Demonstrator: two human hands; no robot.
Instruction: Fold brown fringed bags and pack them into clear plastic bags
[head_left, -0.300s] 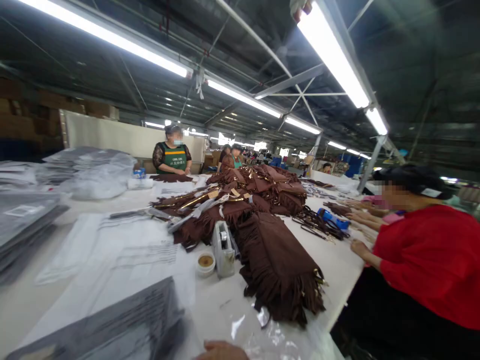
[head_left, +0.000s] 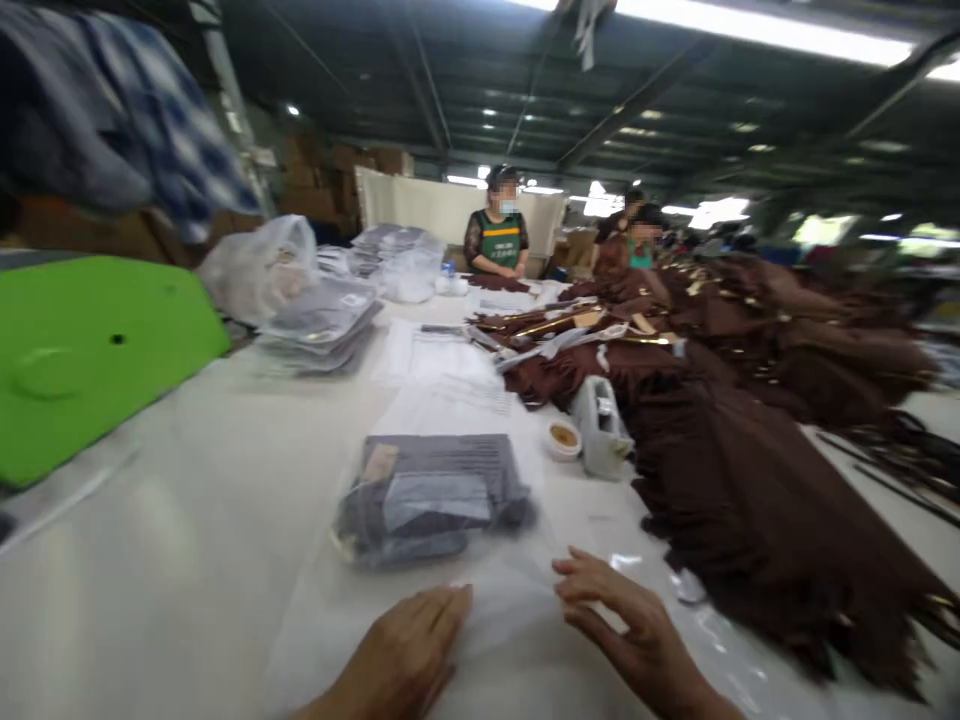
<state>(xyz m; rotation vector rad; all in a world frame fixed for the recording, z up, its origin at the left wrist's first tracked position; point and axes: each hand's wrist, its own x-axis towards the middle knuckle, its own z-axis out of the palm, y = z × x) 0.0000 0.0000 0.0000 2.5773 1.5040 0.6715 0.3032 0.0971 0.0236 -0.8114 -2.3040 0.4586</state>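
My left hand [head_left: 409,645] lies low in the head view, its fingers stretched out over a thin whitish sheet [head_left: 510,610]. Across from it, my right hand [head_left: 634,625] has its thumb and fingers apart, its fingertips at the same sheet. Just beyond both hands lies a dark grey packet in clear plastic [head_left: 442,495], with a pale label panel and printed lines. Neither hand touches this packet. To the right of my right hand is a flat brown fringed piece [head_left: 757,500]. Blur hides the fingertips' exact contact.
A tape dispenser [head_left: 601,430] and a small round tub [head_left: 562,438] stand beyond the packet. Brown fringed goods [head_left: 795,320] are heaped at right. Stacked grey packets [head_left: 322,320] and a green object [head_left: 97,360] are at left. A person in a green apron [head_left: 501,235] works across the table.
The view has swung left, bringing in the green object and losing the person in red. Both my hands now show; earlier only part of one showed at the bottom edge.
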